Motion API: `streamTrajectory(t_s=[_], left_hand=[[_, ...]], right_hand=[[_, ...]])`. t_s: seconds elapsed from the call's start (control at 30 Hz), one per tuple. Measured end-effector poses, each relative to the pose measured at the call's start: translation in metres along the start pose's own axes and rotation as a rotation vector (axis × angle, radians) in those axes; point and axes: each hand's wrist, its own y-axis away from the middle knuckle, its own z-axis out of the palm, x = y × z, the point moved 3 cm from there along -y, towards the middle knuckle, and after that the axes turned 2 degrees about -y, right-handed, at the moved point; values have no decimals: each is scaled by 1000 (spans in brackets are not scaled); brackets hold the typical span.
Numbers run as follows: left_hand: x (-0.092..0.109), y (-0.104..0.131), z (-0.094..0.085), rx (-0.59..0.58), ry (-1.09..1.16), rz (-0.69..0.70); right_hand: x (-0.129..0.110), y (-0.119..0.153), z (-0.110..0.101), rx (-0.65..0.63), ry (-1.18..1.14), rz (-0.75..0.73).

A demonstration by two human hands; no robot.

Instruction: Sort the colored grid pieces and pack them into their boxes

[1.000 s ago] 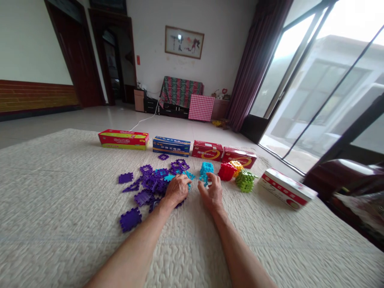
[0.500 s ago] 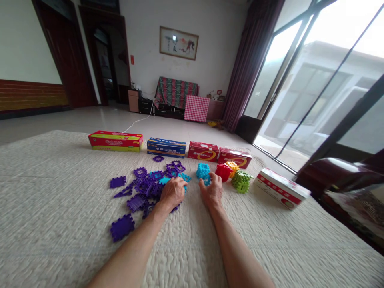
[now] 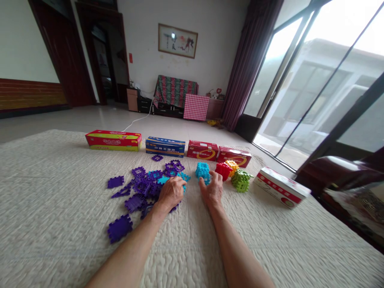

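**Grip: two bare hands, fingers curled, over light-blue lattice pieces**

Left hand [image 3: 172, 191]: fingers bent down at the near right edge of the pile, against the light-blue pieces [image 3: 163, 180]. The knuckles hide the fingertips, so we cannot tell whether they pinch anything.

Right hand [image 3: 213, 189]: thumb and forefinger stand moderately apart, just beside the near side of the light-blue cube [image 3: 203, 168]. We cannot tell whether they press on it.

Light-blue pieces: flat, notched, among the purple pieces [image 3: 120, 229], some partly under the left hand. We judge them light, fairly stiff plastic, with a little flex in the open frames. We would take them by opposite toothed edges; a fingertip pushed flat on one would likely slide it or drag its neighbours along.

Light-blue cube: on the quilted cover [image 3: 180, 260], between the pile and the red block [image 3: 223, 171]. We judge it light and hollow, its joints the weak point. We would hold it low across two opposite walls, squeezing gently, since a hard pinch could bow a wall or pop a seam.

Also listed: yellow block [image 3: 232, 165] and green block [image 3: 240, 181], close by the red one; behind, a red-and-green box [image 3: 114, 140], a blue box [image 3: 165, 147] and two red boxes [image 3: 202, 150]; at the right, a white-and-red box [image 3: 280, 188].
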Motion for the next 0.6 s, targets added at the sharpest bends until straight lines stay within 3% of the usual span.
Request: streamTrajectory(t_s=[0.17, 0.43, 0.6], left_hand=[[-7, -1, -5, 2, -49, -45], [-21, -5, -16, -57, -42, -171], [-26, -8, -18, -18, 11, -195]], right_hand=[[-21, 4, -3, -52, -144, -157], [-51, 24, 8, -533, -330, -286], [-60, 30, 10, -668, -277, -393]])
